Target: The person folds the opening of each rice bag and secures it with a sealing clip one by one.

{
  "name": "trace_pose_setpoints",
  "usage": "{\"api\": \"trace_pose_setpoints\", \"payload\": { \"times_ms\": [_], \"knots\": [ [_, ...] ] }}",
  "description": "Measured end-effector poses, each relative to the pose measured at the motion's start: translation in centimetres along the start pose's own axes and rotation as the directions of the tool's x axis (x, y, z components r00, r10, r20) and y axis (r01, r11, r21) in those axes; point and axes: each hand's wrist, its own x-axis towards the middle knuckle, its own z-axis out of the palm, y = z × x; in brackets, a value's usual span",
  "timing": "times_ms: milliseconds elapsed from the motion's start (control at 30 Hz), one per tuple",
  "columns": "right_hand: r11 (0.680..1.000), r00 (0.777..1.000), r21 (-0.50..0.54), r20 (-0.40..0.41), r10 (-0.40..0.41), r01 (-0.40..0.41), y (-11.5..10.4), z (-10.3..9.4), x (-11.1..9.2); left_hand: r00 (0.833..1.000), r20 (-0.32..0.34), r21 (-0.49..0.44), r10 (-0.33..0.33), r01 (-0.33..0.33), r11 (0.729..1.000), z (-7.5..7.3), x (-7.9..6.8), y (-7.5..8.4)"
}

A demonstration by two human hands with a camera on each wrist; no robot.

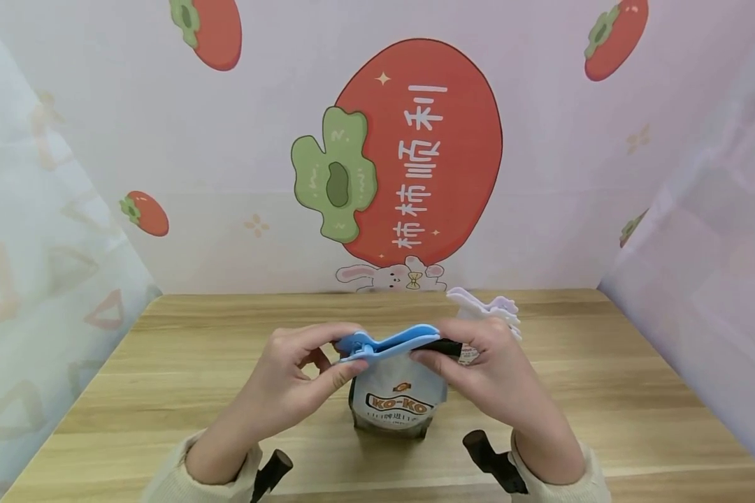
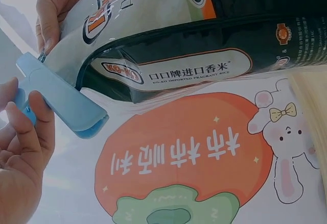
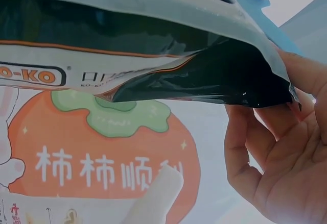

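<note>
A rice bag [image 1: 398, 398] with a KO-KO label stands upright on the table, pale on the front and dark green along its side [image 2: 168, 55]. Across its top lies a light blue sealing clip [image 1: 393, 341], its long jaws slightly parted in the head view. My left hand [image 1: 296, 381] pinches the clip's handle end between thumb and fingers. With thumb and fingers, my right hand [image 1: 487, 370] grips the bag's top corner close to the clip's far tip. The right wrist view shows that corner [image 3: 255, 71] between the right hand's fingers.
Behind my right hand, a pale purple and white clip [image 1: 487, 307] sits on another package, mostly hidden. The wooden table [image 1: 163, 391] runs back to a wall sheet [image 1: 258, 140] printed with persimmons. White sheets hang at both sides.
</note>
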Motion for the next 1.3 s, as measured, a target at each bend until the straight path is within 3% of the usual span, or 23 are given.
{"api": "trace_pose_setpoints", "payload": {
  "times_ms": [400, 700, 900, 1033, 1100, 1200, 1300],
  "knots": [
    [0.998, 0.997, 0.007, 0.039, 0.07, -0.07, 0.1, -0.2, -0.7, 0.998, 0.048, 0.006, -0.029, 0.028, 1.0, -0.2, -0.1, -0.2],
    [0.98, 0.976, -0.026, 0.081, 0.201, -0.2, 0.1, -1.0, -1.7, 0.997, 0.049, 0.052, -0.068, 0.065, 0.997, -0.6, -0.7, -0.1],
    [0.961, 0.954, -0.04, 0.117, 0.277, -0.274, 0.3, -1.7, -2.8, 0.981, 0.038, 0.164, -0.188, 0.18, 0.97, -1.4, -1.9, -0.6],
    [0.937, 0.926, -0.044, 0.142, 0.349, -0.346, 0.7, -2.1, -3.9, 0.955, 0.069, 0.216, -0.288, 0.268, 0.939, -2.0, -2.8, -1.3],
    [0.924, 0.911, -0.048, 0.154, 0.383, -0.38, 1.0, -2.1, -4.6, 0.932, 0.098, 0.227, -0.35, 0.321, 0.919, -2.2, -3.4, -1.9],
    [0.884, 0.864, -0.048, 0.193, 0.466, -0.466, 1.7, -1.9, -5.8, 0.88, 0.177, 0.218, -0.441, 0.402, 0.889, -2.2, -4.1, -3.1],
    [0.822, 0.795, -0.013, 0.243, 0.555, -0.57, 2.5, -1.3, -6.9, 0.817, 0.259, 0.181, -0.516, 0.483, 0.857, -1.6, -4.8, -4.3]
  ]
}}
